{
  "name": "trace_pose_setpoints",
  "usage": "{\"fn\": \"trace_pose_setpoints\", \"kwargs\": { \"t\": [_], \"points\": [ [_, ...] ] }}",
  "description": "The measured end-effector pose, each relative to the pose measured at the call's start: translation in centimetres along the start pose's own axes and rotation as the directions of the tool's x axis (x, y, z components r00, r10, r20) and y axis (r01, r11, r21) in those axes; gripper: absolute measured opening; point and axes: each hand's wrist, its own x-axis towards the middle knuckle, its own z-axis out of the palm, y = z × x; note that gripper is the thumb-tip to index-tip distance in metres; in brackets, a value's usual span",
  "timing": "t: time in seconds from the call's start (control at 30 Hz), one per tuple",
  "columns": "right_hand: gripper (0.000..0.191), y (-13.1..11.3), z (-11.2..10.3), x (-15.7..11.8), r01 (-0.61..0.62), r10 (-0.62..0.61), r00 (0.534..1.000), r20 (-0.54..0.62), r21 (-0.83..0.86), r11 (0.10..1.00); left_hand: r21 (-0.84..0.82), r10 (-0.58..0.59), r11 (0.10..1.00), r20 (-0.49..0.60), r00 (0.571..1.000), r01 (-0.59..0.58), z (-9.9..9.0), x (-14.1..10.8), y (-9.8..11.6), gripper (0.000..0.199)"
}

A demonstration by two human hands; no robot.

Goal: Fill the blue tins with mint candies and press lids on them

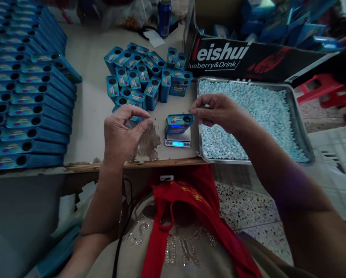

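A blue tin with a dark round hole in its top stands on a small digital scale with a lit display. At the tin's upper right edge is my right hand, fingers bent together, with a small pale candy in them. My left hand hovers left of the scale, thumb and index finger curved with a gap between them, holding nothing. Behind it, a group of similar blue tins stands on the table. A metal tray of pale blue and white candies lies under and beyond my right hand.
Many blue tins are stacked in rows at the left. A black cardboard box with blue packages stands behind the tray. A blue can is at the back, and a red stool at the right. The table's worn wooden edge runs in front.
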Motion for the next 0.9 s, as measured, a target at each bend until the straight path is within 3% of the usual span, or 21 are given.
{"fn": "trace_pose_setpoints", "kwargs": {
  "t": [0.13,0.2,0.27,0.33,0.43,0.63,0.77,0.9],
  "points": [
    [0.012,-0.8,0.9,0.0,0.037,-0.035,0.999,0.010,-0.367,0.929,-0.010,0.015,1.000,0.035,0.999,-0.015,0.3,-0.2,-0.3,0.008],
    [0.006,-1.6,1.2,0.1,0.074,-0.067,0.997,0.033,-0.588,0.805,-0.008,0.030,1.000,0.047,0.998,-0.029,0.4,-0.1,-0.5,0.012],
    [0.020,-2.3,1.5,0.2,0.109,-0.068,0.994,0.085,-0.748,0.654,-0.008,0.036,0.999,0.048,0.998,-0.036,0.6,0.0,-0.7,0.016],
    [0.028,-2.9,1.5,0.5,0.136,-0.050,0.990,0.129,-0.834,0.535,-0.018,0.034,0.999,0.043,0.998,-0.034,0.7,0.1,-0.8,0.019],
    [0.031,-3.5,1.6,1.1,0.153,-0.035,0.987,0.154,-0.879,0.451,-0.029,0.017,0.999,0.045,0.999,-0.015,1.0,0.3,-0.8,0.019],
    [0.035,-4.3,2.2,1.4,0.158,-0.024,0.986,0.162,-0.904,0.396,-0.010,-0.035,0.999,0.091,0.995,0.036,1.6,0.6,-1.0,0.023],
    [0.032,-4.8,2.3,1.4,0.165,-0.059,0.986,0.155,-0.882,0.441,-0.001,-0.043,0.999,0.111,0.993,0.043,1.9,0.9,-0.9,0.026],
    [0.022,-2.9,-0.1,0.1,0.094,-0.115,0.993,0.040,-0.852,0.515,0.002,-0.001,1.000,0.143,0.990,0.001,1.5,1.1,-0.7,0.021]
  ]
}}
